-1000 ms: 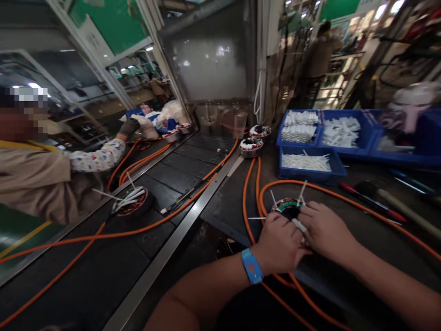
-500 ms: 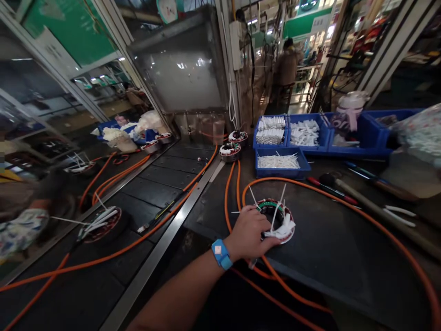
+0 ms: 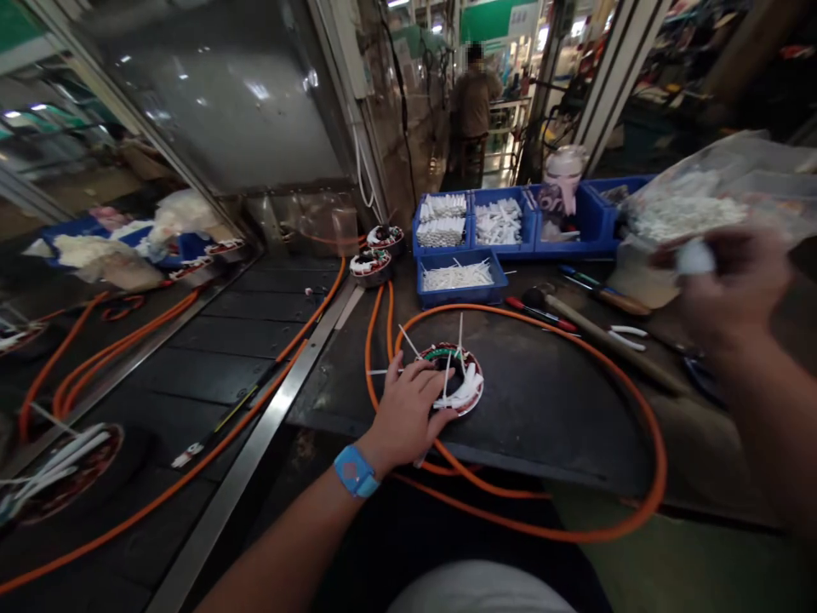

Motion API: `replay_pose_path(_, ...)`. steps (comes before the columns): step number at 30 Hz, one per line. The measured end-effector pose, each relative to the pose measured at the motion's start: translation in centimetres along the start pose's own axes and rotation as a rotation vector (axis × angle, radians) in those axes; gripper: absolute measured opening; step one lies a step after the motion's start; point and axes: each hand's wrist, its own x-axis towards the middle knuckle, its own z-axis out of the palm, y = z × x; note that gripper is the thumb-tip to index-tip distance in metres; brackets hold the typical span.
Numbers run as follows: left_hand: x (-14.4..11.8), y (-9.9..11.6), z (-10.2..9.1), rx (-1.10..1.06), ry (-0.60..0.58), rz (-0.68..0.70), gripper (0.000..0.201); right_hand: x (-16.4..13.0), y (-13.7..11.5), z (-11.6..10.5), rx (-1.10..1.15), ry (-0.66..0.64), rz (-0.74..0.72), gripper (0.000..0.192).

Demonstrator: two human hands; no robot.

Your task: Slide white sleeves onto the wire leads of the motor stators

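Orange cable (image 3: 574, 340) looped round stator (image 3: 456, 379) on dark worktop (image 3: 562, 409). Left hand (image 3: 405, 409) spread flat, pressing stator's near rim. Right hand (image 3: 734, 285) raised well off to the right, blurred, pinching small white piece (image 3: 693, 255). Risk, as judged: loose white sleeves (image 3: 469, 392) on stator could get knocked out if left palm slides; cable loop could drag it.

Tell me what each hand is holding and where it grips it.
Left hand rests on the stator's near rim. Right hand pinches a small white piece; blurred.
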Motion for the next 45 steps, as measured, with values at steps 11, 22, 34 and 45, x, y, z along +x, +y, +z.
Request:
replay_pose_path(11,-0.3,1.0,1.5,-0.144,0.095,-0.083,0.019,-19.4,-10.8,8.0,0.258,-0.350,-0.274,0.029)
replay_pose_path(22,-0.3,1.4,1.9,-0.017,0.085,-0.082,0.024,-17.4,-11.0,9.4,0.280,-0.294,-0.301,0.025)
replay_pose_path(34,-0.5,1.1,2.1,-0.113,0.251,0.007,0.022,-11.8,-11.0,15.1,0.979,-0.336,0.483,0.021)
replay_pose_path(45,-0.6,0.6,2.4,-0.095,0.275,0.063,0.024,-10.8,-11.6,15.8,0.815,-0.272,0.586,0.015)
